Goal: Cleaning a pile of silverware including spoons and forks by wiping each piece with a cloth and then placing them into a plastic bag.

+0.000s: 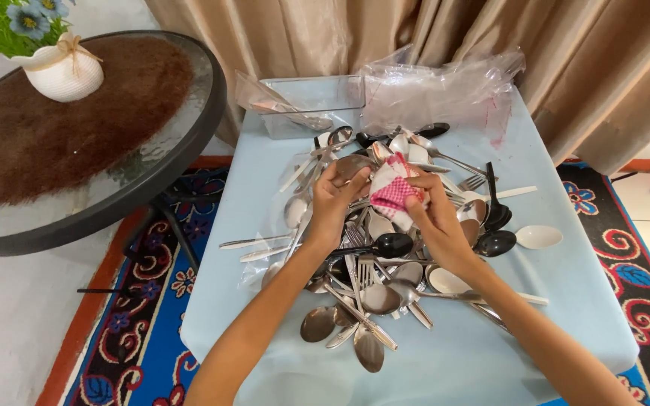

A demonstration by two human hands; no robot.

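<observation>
My left hand (335, 197) grips a metal spoon (355, 165) by its bowl end, above a heap of cutlery. My right hand (432, 212) holds a red-and-white checked cloth (391, 189) pressed against that spoon. Under both hands lies the pile of spoons and forks (374, 293), steel, black and white ones mixed, spread over a table with a light blue cover (566, 301).
A clear plastic box (302, 101) with some cutlery and crumpled clear plastic bags (438, 86) sit at the table's far end. A round glass side table (92, 150) with a white flower pot (63, 69) stands left. Beige curtains hang behind; a patterned rug (641, 256) covers the floor.
</observation>
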